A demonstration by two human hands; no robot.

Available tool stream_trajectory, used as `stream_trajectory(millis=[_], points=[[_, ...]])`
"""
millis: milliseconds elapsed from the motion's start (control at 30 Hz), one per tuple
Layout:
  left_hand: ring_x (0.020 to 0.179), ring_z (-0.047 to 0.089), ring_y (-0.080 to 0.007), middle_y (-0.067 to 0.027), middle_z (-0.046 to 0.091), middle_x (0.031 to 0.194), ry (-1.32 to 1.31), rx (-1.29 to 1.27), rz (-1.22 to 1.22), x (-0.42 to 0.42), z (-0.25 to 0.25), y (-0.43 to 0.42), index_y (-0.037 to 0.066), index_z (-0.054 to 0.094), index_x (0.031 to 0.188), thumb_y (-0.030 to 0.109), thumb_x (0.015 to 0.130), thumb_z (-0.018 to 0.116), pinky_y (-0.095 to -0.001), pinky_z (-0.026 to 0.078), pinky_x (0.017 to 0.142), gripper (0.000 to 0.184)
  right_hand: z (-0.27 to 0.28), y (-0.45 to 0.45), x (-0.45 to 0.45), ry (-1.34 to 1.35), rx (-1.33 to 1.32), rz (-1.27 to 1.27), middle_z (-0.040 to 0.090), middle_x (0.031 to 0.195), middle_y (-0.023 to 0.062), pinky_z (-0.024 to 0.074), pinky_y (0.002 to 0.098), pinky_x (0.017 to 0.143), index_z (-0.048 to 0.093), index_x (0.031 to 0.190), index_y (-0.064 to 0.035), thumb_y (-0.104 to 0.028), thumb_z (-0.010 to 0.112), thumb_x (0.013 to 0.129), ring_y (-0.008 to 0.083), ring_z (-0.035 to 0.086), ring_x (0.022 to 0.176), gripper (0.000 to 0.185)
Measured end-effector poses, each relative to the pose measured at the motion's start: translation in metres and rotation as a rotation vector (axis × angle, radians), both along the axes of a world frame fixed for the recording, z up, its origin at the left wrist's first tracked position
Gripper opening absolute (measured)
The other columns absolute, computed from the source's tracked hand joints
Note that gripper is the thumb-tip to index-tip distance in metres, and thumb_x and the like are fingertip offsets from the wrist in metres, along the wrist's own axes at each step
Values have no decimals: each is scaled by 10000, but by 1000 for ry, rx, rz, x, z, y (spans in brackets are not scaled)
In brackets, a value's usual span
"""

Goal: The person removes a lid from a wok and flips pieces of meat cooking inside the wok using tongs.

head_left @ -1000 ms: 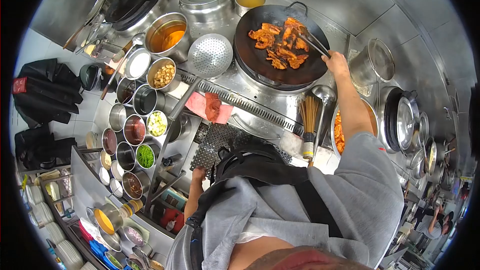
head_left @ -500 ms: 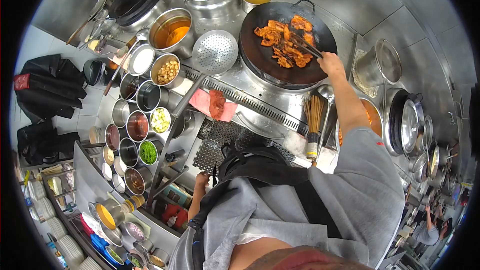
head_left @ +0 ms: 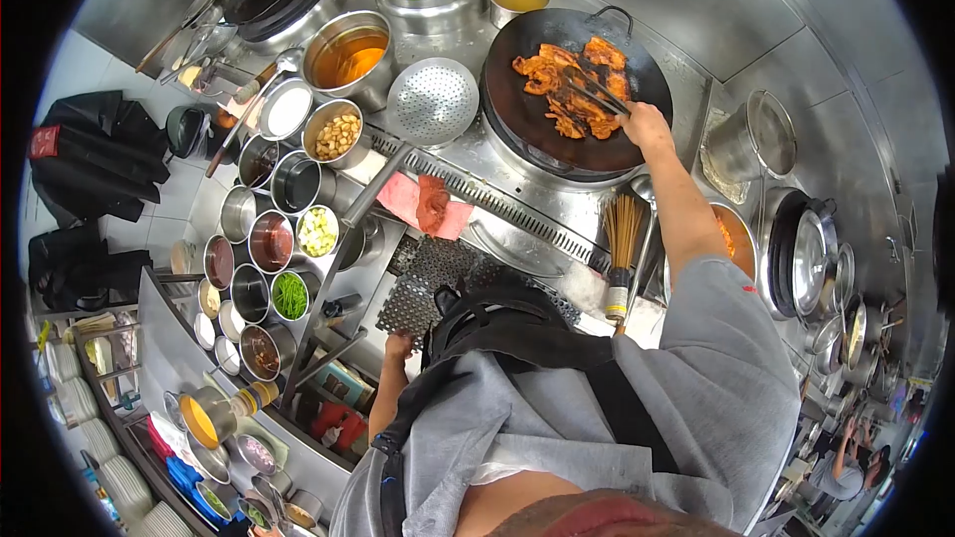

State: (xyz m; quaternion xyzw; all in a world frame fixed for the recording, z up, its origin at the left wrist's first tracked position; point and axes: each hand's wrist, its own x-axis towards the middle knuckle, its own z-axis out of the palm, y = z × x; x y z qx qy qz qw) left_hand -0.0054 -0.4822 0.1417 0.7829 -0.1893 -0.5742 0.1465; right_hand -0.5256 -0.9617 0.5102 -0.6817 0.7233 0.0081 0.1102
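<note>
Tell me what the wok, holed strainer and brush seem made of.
Wok: probably iron or carbon steel, low sheen; its dark, blackened surface suggests it.
Holed strainer: metal, perhaps stainless steel or aluminium, satin; its silvery face shines softly.
Brush: likely bamboo or similar fibre, matte; its stiff tan strands suggest it.

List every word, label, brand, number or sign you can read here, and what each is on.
No text is legible.
Red patch on the black fabric: any marks too small to read.
Pale band on the bamboo wok brush: too small to read.
Red mark on the grey sleeve: cannot tell if it is lettering.
</note>
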Motion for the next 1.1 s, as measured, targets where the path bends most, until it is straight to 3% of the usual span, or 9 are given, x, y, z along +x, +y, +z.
stream_trajectory(millis=[67,267,400,467,700,967,1000,1067,1100], points=[[764,644,-262,-112,665,851,-32,-11,-26,5,-7,11,127,666,1056,207,768,693,-392,531,665,300,-4,-10,3,-68,37,-28,651,1096,211,473,435,932,642,1190,-66,-305,654,862,358,607,1063,405],[501,532,-169,-59,579,635,-152,-21,-155,-22,95,7,77,659,987,182,804,655,-331,472,438,211,-19,4,-2,-100,16,79,654,1067,225,477,420,920,655,1165,-69,-313,674,840,366,616,1037,407],[526,558,-183,-80,597,658,-172,-45,-186,-25,110,10,49,634,881,242,850,547,-334,508,466,214,13,15,-14,-115,-33,113,667,1014,216,486,442,882,660,1159,-101,-268,692,820,368,621,1015,379],[547,577,-183,-85,603,668,-168,-7,-163,-26,112,9,47,629,873,248,845,556,-340,526,482,215,19,9,-16,-53,-109,60,672,1006,198,494,461,882,689,1027,-68,-287,661,838,364,629,991,291],[595,623,-176,-85,665,749,-210,76,-171,-24,111,-19,52,652,1144,158,787,664,-351,538,496,372,-17,-37,-6,150,-140,204,682,942,204,531,464,813,661,933,-13,-246,654,843,366,658,922,250],[647,661,-206,-82,660,737,-206,61,-40,-27,112,-33,36,646,1111,163,779,671,-330,541,520,356,6,-42,-10,75,-221,92,680,971,195,511,467,850,681,961,-42,-242,605,870,372,641,964,233],[661,667,-232,-97,664,743,-213,13,-152,-18,94,-27,36,648,1071,166,774,668,-348,546,543,325,12,-41,-12,48,-278,63,682,969,190,513,462,855,693,916,-41,-239,607,869,369,643,967,220],[688,680,-284,-126,673,757,-449,-407,-1009,15,36,4,36,652,990,173,763,661,-383,554,589,265,25,-41,-15,51,-261,31,681,966,192,500,464,865,697,943,-65,-246,615,866,363,637,981,213],[702,686,-310,-140,677,763,-582,-591,-1224,15,37,4,36,654,950,176,758,658,-400,558,612,238,33,-42,-15,1,-204,2,674,1003,196,489,457,885,682,1046,-90,-260,626,865,367,624,1008,254]])
